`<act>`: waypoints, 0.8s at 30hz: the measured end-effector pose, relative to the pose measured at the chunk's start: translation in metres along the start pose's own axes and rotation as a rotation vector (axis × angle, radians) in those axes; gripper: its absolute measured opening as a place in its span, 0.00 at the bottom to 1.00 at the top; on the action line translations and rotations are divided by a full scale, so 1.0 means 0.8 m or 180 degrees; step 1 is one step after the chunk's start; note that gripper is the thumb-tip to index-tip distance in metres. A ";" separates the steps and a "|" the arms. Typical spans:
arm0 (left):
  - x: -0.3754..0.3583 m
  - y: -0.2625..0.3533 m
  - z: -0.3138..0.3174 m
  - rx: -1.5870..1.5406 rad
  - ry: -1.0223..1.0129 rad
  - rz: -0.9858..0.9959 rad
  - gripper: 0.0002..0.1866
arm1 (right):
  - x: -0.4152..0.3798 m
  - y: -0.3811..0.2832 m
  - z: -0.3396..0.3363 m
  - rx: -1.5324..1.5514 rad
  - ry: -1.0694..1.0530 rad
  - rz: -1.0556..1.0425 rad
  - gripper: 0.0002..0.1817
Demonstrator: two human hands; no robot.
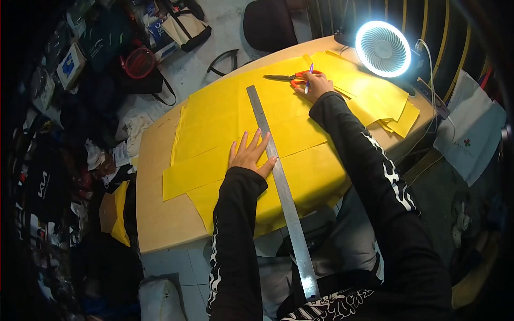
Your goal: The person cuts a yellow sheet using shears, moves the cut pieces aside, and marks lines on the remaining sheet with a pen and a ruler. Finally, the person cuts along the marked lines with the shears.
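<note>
Yellow fabric (209,128) covers much of the wooden table. A long metal ruler (289,208) lies across it, its near end reaching past the table edge toward my body. My left hand (250,155) rests flat on the fabric with fingers spread, its fingertips and thumb at the ruler's left edge. At the far side, my right hand (317,84) holds a pen (307,85), white and purple, between its fingers. Orange-handled scissors (281,78) lie beneath and beside that hand, blades pointing left; whether the fingers touch them is unclear.
A lit round fan lamp (383,49) stands at the table's far right, its cable hanging down. Folded yellow pieces (383,101) lie near it. A dark chair (269,24) is behind the wooden table (160,230). Bags and clutter fill the left floor.
</note>
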State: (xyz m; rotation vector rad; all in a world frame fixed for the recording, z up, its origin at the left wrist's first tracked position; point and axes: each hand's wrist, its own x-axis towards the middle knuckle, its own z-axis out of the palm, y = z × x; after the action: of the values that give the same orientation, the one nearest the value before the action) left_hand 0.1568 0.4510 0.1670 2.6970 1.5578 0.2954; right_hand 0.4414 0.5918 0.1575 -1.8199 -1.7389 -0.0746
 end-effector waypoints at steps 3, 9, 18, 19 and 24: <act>0.001 -0.002 0.002 -0.0065 0.0030 0.0021 0.36 | 0.001 0.002 0.002 0.0029 -0.0002 0.0005 0.28; 0.000 -0.001 0.000 -0.0186 0.0027 -0.0007 0.36 | 0.001 0.000 -0.002 0.0092 -0.0075 0.0014 0.28; 0.000 0.001 -0.001 -0.0312 0.0130 0.0010 0.36 | 0.000 0.002 0.002 0.0084 0.0044 -0.0022 0.27; 0.000 0.001 -0.001 -0.0309 0.0135 0.0015 0.36 | 0.001 0.002 0.000 0.0100 0.0010 0.0003 0.27; 0.000 0.001 -0.001 -0.0263 0.0146 0.0019 0.36 | 0.000 0.002 0.000 0.0074 0.0009 0.0000 0.28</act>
State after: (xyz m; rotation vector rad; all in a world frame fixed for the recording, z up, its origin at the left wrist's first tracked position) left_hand 0.1572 0.4504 0.1677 2.6512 1.5135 0.4151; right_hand 0.4429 0.5922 0.1569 -1.8023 -1.7310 -0.0565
